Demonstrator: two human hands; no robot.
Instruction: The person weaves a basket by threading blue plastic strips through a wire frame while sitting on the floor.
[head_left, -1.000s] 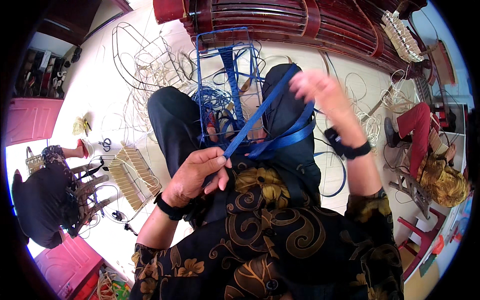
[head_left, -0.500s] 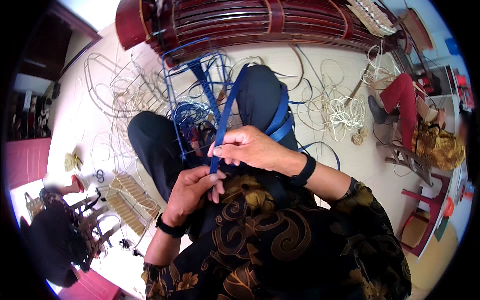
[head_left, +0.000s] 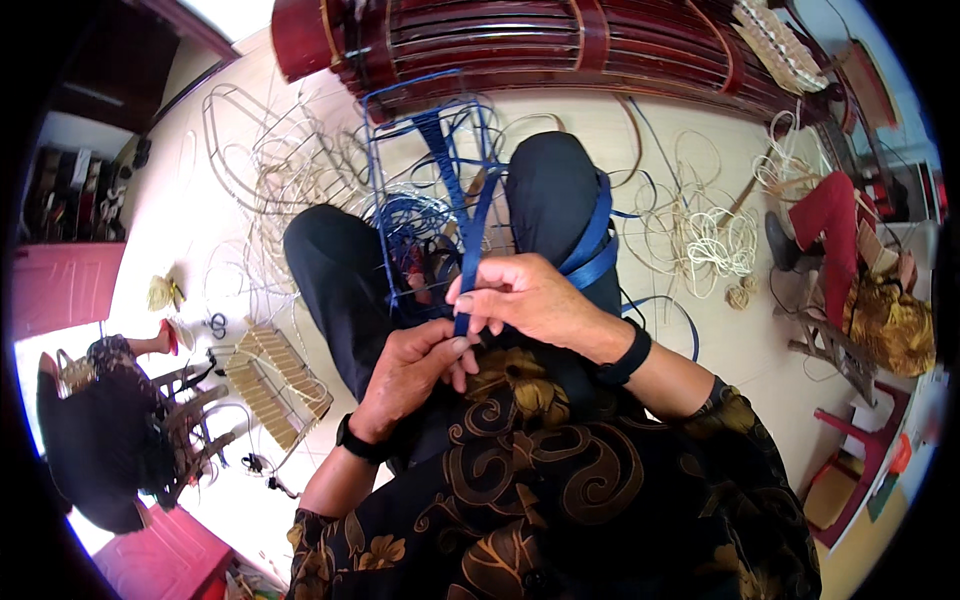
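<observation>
A flat blue strap (head_left: 473, 250) sits near the middle of the frame, running upright along the inner side of the right knee (head_left: 553, 180) and down to the hands. The right hand (head_left: 528, 302) pinches it between thumb and forefinger. The left hand (head_left: 418, 368), just below and to the left, has thumb and forefinger pressed together at the strap's lower stretch, its other fingers curled. The hands are close together; I cannot tell whether their fingertips touch.

Behind the strap, at upper centre, stands a blue wire frame (head_left: 374, 170), its long left edge beside the left knee (head_left: 328, 240) and its far edge near a dark red bench (head_left: 480, 45). Wider blue loops (head_left: 597, 240) lie against the outer side of the right thigh, narrowing the room there.

Further out, a pale cord tangle (head_left: 300, 165) crowds the upper left, beside the frame. A white cord coil (head_left: 720, 245) lies at right of centre, with pale floor (head_left: 670, 350) showing between it and the right forearm. A tan woven panel (head_left: 270, 385) lies lower left, near the left wrist. Seated people occupy both side edges: one in dark clothing (head_left: 100, 430) at left, one in red trousers (head_left: 828, 225) at right.
</observation>
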